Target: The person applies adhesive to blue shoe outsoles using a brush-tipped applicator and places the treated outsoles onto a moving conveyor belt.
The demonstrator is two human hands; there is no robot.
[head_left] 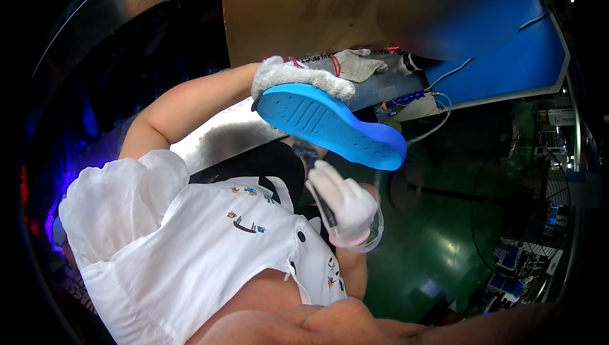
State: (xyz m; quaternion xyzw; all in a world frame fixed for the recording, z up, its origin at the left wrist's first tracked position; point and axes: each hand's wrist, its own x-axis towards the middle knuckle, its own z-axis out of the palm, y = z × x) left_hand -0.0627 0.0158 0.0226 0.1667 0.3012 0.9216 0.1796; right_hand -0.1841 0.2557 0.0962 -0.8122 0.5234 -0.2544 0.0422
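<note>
My left hand (298,78), in a whitish knitted glove, grips a bright blue shoe sole (323,120) by its upper edge. The sole is tilted, its grooved and dimpled face turned toward me, shading to violet-blue at the right end. Below it my right hand (346,202), in a thin white glove, is closed around the dark handle of a brush. The brush's dark bristles (306,152) are just under the sole; whether they touch it I cannot tell. A clear, curved rim (379,227) shows behind my right wrist, mostly hidden by the hand.
A whitish glove (360,66) with a red cuff lies on the metal bench (231,130) past my left hand. Brown cardboard (298,15) and a blue board (507,47) stand beyond. A thin hose (447,107) hangs at right, near a fan (539,199) over green floor.
</note>
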